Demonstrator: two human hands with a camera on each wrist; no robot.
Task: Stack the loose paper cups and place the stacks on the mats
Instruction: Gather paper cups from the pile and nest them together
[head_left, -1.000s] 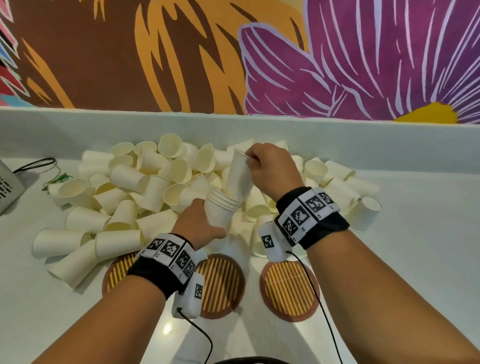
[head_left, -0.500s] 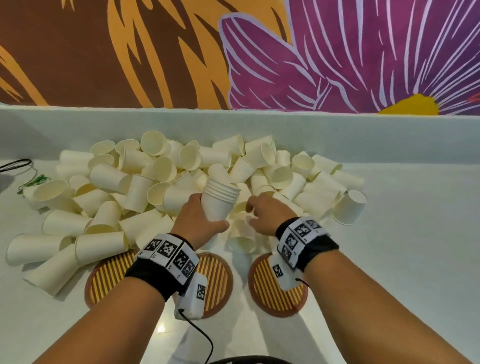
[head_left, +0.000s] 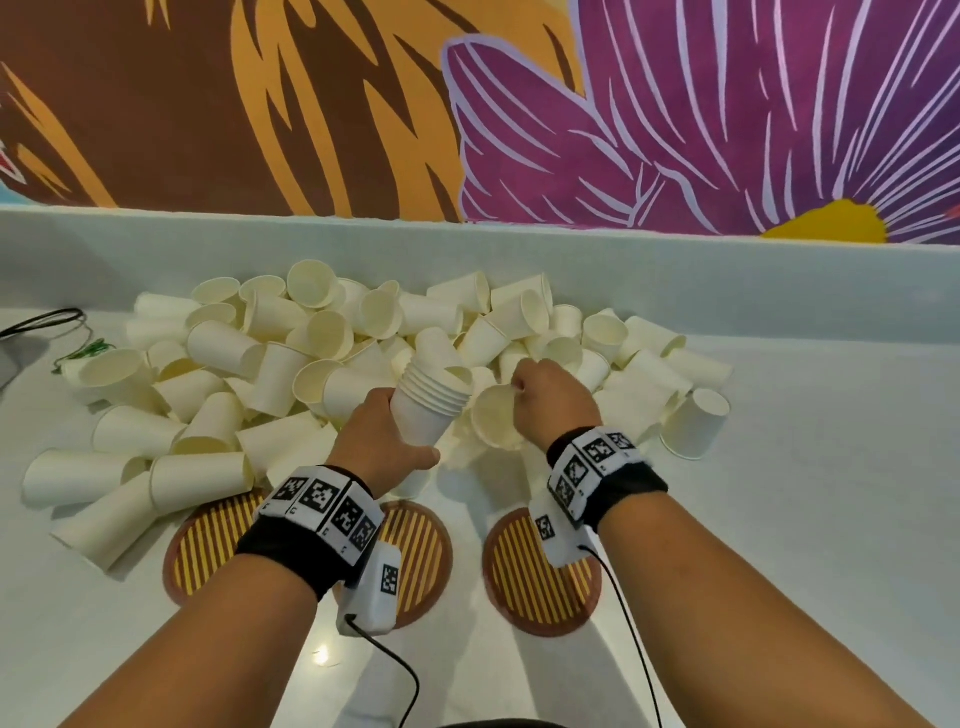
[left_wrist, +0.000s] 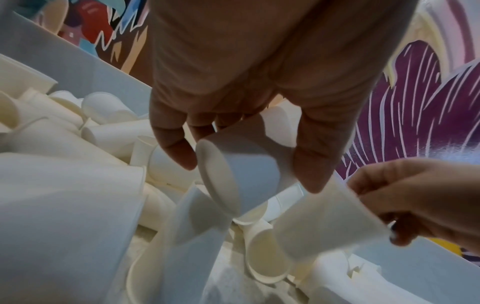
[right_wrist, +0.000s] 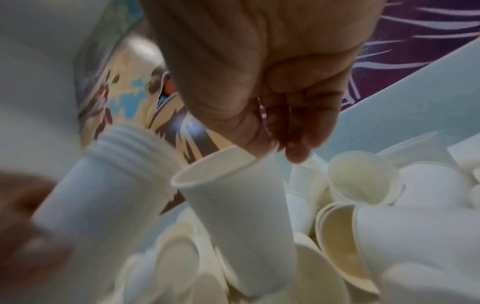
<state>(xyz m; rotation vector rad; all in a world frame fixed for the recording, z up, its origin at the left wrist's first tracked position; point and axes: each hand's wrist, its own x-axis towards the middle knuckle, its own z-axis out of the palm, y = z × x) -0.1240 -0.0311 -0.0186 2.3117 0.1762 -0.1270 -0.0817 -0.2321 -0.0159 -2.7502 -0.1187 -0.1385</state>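
My left hand (head_left: 387, 441) grips a stack of nested white paper cups (head_left: 428, 405) near its bottom, tilted, above the front of the pile; the stack's base (left_wrist: 233, 174) shows between my thumb and fingers. My right hand (head_left: 545, 400) pinches the rim of a single loose cup (head_left: 493, 423), (right_wrist: 233, 205), just right of the stack (right_wrist: 103, 185). A big heap of loose cups (head_left: 260, 364) covers the counter behind. Three round striped mats lie in front: left mat (head_left: 208, 540), middle mat (head_left: 421, 545), right mat (head_left: 524, 577), each partly hidden by my wrists.
A white ledge (head_left: 727, 291) and a painted wall bound the back. One cup (head_left: 696, 423) stands upside down at the right of the heap. A black cable (head_left: 41, 322) lies at the far left. Bare counter (head_left: 831, 493) stretches right.
My right hand let go of the cup it pushed onto the stack, dropped to the pile and now pinches a new loose cup. The left hand has kept the stack.
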